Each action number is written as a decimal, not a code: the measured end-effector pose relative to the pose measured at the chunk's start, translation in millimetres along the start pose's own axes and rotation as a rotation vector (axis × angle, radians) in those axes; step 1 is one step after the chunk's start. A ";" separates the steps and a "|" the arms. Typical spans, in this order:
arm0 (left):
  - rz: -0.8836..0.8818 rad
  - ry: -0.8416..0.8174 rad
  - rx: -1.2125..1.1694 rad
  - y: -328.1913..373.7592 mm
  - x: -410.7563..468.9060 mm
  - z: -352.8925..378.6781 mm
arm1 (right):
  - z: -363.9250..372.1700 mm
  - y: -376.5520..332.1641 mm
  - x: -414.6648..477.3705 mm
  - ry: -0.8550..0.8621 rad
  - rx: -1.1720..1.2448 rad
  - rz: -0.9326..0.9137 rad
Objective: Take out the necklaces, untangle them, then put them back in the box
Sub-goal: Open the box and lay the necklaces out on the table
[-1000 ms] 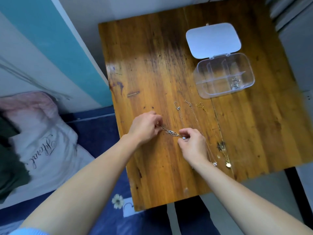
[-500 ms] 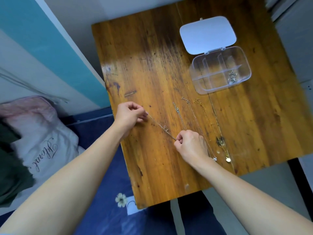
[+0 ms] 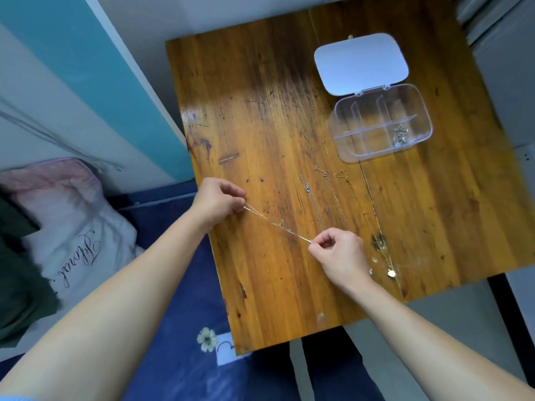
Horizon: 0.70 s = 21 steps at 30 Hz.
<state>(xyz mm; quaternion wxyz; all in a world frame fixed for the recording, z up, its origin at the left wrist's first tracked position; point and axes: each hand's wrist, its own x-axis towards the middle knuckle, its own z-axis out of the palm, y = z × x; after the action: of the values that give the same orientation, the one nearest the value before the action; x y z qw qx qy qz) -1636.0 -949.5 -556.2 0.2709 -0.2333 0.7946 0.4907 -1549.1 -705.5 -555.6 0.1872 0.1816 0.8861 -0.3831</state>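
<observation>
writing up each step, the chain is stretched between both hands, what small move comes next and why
Probably lay the silver necklace down on the table, left of the three laid-out necklaces: it hangs straight between the left hand and right hand, apparently untangled.

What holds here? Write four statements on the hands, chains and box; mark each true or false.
1. The left hand and right hand pinch one silver chain, stretched between them. True.
2. The lid is shut. False: it lies open behind the box.
3. A gold chain lies on the table. True.
4. The box is empty. False: a silver piece sits in one compartment.
</observation>
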 end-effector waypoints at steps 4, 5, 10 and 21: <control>0.195 0.107 0.306 -3.7 -3.1 11.0 | 5.3 5.8 0.0 -0.083 -0.165 -0.025; 0.206 0.121 0.311 -4.7 -3.2 10.8 | 6.3 5.3 -0.4 -0.065 -0.176 -0.046; 0.296 0.209 0.387 -14.9 -7.6 8.0 | 16.2 -2.8 0.6 -0.030 -0.360 -0.198; 0.356 0.118 0.573 -17.6 -11.7 10.6 | 2.3 -19.1 1.6 0.056 0.441 0.107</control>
<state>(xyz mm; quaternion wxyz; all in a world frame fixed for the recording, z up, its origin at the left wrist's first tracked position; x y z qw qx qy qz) -1614.0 -945.9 -563.9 0.1892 -0.0331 0.9427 0.2727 -1559.0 -719.2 -546.1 0.1382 0.2753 0.7748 -0.5521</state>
